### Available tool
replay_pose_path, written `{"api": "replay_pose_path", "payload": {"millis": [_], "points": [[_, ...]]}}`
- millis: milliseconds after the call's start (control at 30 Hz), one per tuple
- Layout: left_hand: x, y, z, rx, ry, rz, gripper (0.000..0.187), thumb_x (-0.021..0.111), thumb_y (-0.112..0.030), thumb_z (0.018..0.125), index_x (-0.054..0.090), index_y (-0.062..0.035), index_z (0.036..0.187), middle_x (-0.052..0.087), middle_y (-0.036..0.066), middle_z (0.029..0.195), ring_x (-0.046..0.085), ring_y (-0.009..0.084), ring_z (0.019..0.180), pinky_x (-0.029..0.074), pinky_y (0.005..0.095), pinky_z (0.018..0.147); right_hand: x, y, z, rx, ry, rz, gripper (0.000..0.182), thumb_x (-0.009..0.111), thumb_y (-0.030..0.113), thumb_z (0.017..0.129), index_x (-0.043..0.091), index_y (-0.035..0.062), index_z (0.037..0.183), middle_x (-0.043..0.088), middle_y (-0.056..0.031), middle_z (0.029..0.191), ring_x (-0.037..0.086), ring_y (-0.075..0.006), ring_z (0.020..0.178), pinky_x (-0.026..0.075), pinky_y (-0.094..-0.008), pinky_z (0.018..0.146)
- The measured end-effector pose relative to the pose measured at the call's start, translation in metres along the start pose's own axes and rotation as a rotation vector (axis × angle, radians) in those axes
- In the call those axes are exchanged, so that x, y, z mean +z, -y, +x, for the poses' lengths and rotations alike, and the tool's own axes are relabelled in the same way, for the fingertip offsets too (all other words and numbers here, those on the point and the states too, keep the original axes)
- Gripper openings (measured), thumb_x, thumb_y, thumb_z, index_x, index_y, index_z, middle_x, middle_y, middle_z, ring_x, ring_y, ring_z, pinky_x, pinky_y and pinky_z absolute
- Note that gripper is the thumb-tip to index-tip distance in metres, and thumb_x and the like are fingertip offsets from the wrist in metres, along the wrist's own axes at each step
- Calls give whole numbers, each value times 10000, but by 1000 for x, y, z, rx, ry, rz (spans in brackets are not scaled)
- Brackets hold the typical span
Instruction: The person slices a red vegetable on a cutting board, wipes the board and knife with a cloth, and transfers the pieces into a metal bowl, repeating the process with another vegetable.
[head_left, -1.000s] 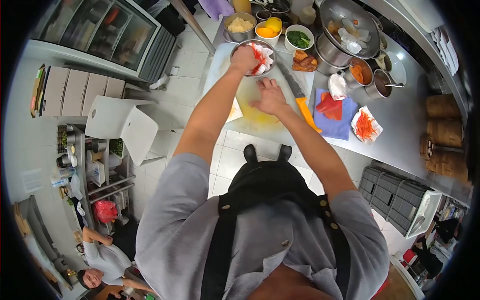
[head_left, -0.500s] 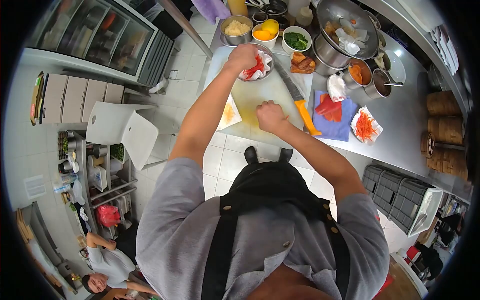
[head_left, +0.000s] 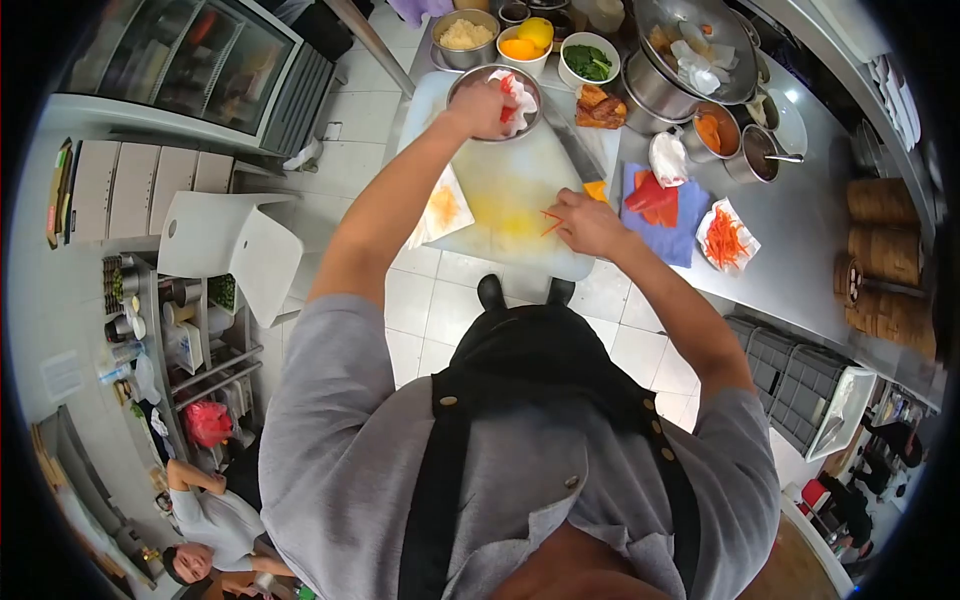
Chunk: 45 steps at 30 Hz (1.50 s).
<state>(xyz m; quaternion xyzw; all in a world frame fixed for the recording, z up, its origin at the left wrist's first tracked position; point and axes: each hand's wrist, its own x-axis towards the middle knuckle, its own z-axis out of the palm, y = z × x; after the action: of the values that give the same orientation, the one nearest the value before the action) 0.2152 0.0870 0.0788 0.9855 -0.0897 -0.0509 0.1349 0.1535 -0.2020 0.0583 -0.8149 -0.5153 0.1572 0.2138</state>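
Note:
My left hand (head_left: 484,108) reaches into a metal bowl (head_left: 535,122) lined with white paper (head_left: 522,98). Its fingers close around red strips (head_left: 507,86) there, and the fingertips are partly hidden. Thin orange-red strips (head_left: 551,224) stick out of my closed right hand (head_left: 590,222), low over the right side of the white cutting board (head_left: 510,175). Just beyond that hand lies a knife (head_left: 577,155), its yellow handle (head_left: 596,190) partly covered by the hand. A yellow-stained white paper (head_left: 444,208) rests at the board's left edge.
On the right, a blue cloth (head_left: 660,235) carries red slices (head_left: 655,200), beside a paper of orange-red shreds (head_left: 727,238). Behind stand a bowl of greens (head_left: 588,62), browned meat (head_left: 600,107), and a large metal bowl (head_left: 690,50). A white chair (head_left: 235,240) stands left.
My right hand has moved right, toward the knife handle, and strips now show from its fingers. My left hand stays at the metal bowl, lower into it. The view has shifted slightly.

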Motion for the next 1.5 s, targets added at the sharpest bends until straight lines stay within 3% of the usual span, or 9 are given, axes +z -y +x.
{"api": "replay_pose_path", "payload": {"millis": [367, 467, 567, 667, 833, 1000, 1133, 1200, 1500], "points": [[8, 14, 5, 89, -69, -20, 276, 662, -83, 683, 725, -113, 950, 666, 165, 941, 633, 323, 909, 506, 400, 817, 24, -6, 6, 82, -72, -9, 222, 528, 105, 832, 649, 64, 1014, 568, -164, 968, 600, -332, 910, 499, -426, 810], [6, 13, 8, 5, -200, -82, 208, 664, -91, 692, 725, -108, 890, 670, 168, 919, 639, 323, 882, 509, 404, 815, 21, -16, 26, -135, -13, 34, 178, 521, 99, 842, 659, 55, 946, 575, -165, 955, 610, -334, 898, 504, -428, 803], [-14, 5, 18, -464, -48, 57, 252, 640, -118, 739, 726, -160, 972, 688, 153, 964, 644, 291, 953, 499, 393, 858, 8, -12, 32, -89, 145, -26, 146, 522, 82, 845, 659, 50, 887, 581, -159, 958, 614, -340, 908, 509, -429, 796], [0, 1, 7, -125, 44, 14, 257, 609, -85, 754, 720, -123, 983, 692, 155, 960, 664, 296, 907, 520, 385, 818, 9, -5, 31, -4, 193, -116, 137, 526, 64, 834, 657, 40, 867, 584, -167, 963, 617, -342, 921, 515, -428, 791], [-25, 18, 8, -479, -350, -338, 280, 607, -56, 730, 701, -117, 986, 678, 167, 1025, 637, 298, 1008, 517, 397, 844, 23, 4, 29, 117, 102, -218, 128, 549, 72, 813, 663, 24, 848, 618, -178, 932, 640, -348, 864, 526, -432, 777], [-10, 46, -9, -495, -499, 33, 287, 699, -153, 717, 679, -35, 978, 690, 199, 850, 665, 374, 854, 530, 398, 766, 4, 7, 50, 180, 32, -182, 109, 600, 101, 770, 672, 20, 769, 656, -183, 824, 657, -345, 817, 536, -437, 740], [-9, 31, -36, -734, -259, -591, 221, 658, -89, 755, 627, -16, 961, 657, 167, 704, 674, 246, 605, 552, 352, 542, -55, 31, 100, 351, -301, 497, 117, 647, 132, 707, 695, 33, 746, 660, -217, 805, 660, -353, 815, 531, -428, 777], [7, 20, -51, -770, -361, -1065, 142, 604, -8, 760, 570, -7, 898, 621, 143, 661, 621, 193, 504, 515, 314, 435, -41, 2, 144, 153, -492, 245, 141, 685, 167, 698, 712, 57, 783, 673, -209, 851, 664, -344, 839, 528, -428, 792], [40, -68, -110, -825, -574, -1395, 195, 578, 64, 800, 463, 8, 947, 560, 118, 700, 593, 205, 499, 501, 333, 421, 9, 8, 167, 199, -137, 45, 244, 701, 256, 738, 707, 84, 912, 679, -182, 907, 654, -358, 863, 517, -454, 781]]}}
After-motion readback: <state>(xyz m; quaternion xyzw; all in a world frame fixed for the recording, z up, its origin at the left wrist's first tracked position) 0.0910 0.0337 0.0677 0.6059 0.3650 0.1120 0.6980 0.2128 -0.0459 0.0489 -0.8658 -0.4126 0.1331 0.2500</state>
